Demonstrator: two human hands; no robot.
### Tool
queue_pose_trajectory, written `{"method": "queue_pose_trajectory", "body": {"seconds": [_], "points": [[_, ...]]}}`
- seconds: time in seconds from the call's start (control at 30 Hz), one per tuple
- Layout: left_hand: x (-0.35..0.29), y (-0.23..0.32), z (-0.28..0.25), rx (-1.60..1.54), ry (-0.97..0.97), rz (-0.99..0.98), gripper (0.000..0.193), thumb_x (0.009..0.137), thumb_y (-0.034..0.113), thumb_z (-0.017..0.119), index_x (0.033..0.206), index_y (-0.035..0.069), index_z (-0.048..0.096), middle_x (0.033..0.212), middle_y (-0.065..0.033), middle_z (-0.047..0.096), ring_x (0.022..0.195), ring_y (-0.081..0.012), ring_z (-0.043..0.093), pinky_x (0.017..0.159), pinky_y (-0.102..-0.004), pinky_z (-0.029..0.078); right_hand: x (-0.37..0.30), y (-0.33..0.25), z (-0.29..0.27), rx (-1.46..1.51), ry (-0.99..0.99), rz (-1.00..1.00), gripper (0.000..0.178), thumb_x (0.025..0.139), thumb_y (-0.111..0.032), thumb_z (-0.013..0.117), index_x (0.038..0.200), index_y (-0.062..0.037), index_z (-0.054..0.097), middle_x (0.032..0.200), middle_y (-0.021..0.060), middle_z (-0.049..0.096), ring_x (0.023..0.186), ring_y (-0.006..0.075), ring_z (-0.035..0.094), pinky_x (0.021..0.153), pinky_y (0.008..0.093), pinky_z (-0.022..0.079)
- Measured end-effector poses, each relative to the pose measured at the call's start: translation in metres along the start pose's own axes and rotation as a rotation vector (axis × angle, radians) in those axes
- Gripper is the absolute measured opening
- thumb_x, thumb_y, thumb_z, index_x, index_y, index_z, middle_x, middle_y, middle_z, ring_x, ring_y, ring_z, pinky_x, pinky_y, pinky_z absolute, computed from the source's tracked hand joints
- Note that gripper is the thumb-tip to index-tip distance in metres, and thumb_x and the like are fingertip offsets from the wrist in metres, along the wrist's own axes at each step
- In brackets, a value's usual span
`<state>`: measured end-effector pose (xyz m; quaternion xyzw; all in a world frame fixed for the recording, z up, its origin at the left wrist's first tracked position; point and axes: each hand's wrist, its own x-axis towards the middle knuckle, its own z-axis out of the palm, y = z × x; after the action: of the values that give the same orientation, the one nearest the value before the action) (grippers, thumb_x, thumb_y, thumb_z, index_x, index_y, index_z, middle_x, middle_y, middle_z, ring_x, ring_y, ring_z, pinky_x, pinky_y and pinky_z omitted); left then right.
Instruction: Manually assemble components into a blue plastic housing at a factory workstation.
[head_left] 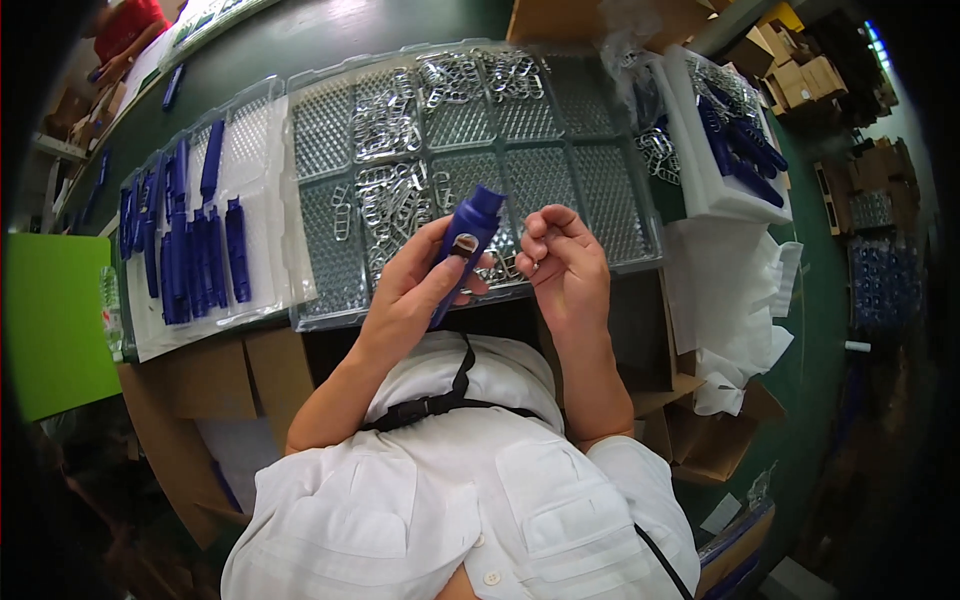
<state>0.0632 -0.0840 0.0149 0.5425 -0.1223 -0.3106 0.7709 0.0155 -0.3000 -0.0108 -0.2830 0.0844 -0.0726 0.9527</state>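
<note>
My left hand point(412, 280) is wrapped round a blue plastic handle-like piece point(483, 208), tilted with its open-looking end up and away from me. A small opening with a pale and dark inside shows on its side, beside my thumb. To the right of it, my right hand point(573, 268) is raised with fingertips pinched together. A tiny shiny bit shows at those fingertips, too small to name. Both hands are over the near edge of a clear divided tray point(537, 180), where silver metal loop-shaped pieces point(388, 115) lie heaped in several compartments.
On the left, a second clear tray point(256, 135) holds several blue plastic pieces point(178, 255). A white foam box point(690, 195) with blue and metal pieces stands at the right. Cardboard boxes point(725, 440) sit below the table edge. A person in red point(128, 28) is at the far left.
</note>
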Motion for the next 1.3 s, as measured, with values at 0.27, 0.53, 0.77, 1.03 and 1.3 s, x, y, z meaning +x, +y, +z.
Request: {"method": "queue_pose_trajectory", "body": {"seconds": [0.27,0.53,0.77,1.03,1.3], "points": [[0.0,0.0,-0.03,-0.13,0.071,0.076,0.044,0.106,0.037,0.062,0.126,-0.002,0.06,0.094,-0.0144,0.072,0.076,-0.0158,0.07,0.069,-0.0277,0.059,0.075,-0.125,-0.016,-0.599,0.274,-0.334,0.022,0.101,0.002,0.053,0.12,0.0005,0.064,0.118,0.0126,0.071,0.104,0.0194,0.072,0.083,0.0331,0.064],[0.01,0.01,-0.034,-0.083,-0.004,0.043,0.036,0.1,0.029,0.067,0.113,-0.005,0.065,0.086,-0.0132,0.073,0.078,-0.0206,0.075,0.075,-0.034,0.061,0.221,-0.336,-0.122,-1.492,0.625,-0.832,0.051,0.095,-0.021,0.072,0.139,0.0028,0.065,0.136,0.0176,0.07,0.126,0.0306,0.066,0.11,0.0386,0.047],[0.007,0.013,-0.026,-0.079,-0.002,0.006,0.03,0.1,0.022,0.069,0.113,-0.005,0.069,0.09,-0.0091,0.073,0.082,-0.0151,0.073,0.079,-0.0281,0.057,0.132,-0.177,-0.001,-1.149,0.259,-0.825,0.036,0.102,-0.002,0.061,0.137,0.0069,0.064,0.147,0.0171,0.062,0.139,0.0239,0.057,0.117,0.0344,0.042],[0.013,0.021,-0.005,-0.003,-0.094,-0.03,0.03,0.101,0.024,0.071,0.113,-0.003,0.069,0.095,-0.0052,0.071,0.084,-0.0104,0.07,0.078,-0.0246,0.054,0.006,-0.038,0.055,-0.908,-0.543,-0.105,0.051,0.111,-0.017,0.054,0.155,0.0065,0.045,0.156,0.0218,0.053,0.14,0.0255,0.055,0.116,0.0412,0.043],[-0.002,0.02,-0.006,-0.077,-0.129,-0.015,0.027,0.102,0.021,0.07,0.111,-0.004,0.068,0.093,-0.006,0.07,0.083,-0.0106,0.068,0.076,-0.0265,0.058,-0.015,0.002,0.057,-0.698,-0.466,-0.187,0.052,0.11,-0.01,0.055,0.157,0.0073,0.038,0.151,0.0279,0.055,0.131,0.0284,0.061,0.106,0.0396,0.053]]}}
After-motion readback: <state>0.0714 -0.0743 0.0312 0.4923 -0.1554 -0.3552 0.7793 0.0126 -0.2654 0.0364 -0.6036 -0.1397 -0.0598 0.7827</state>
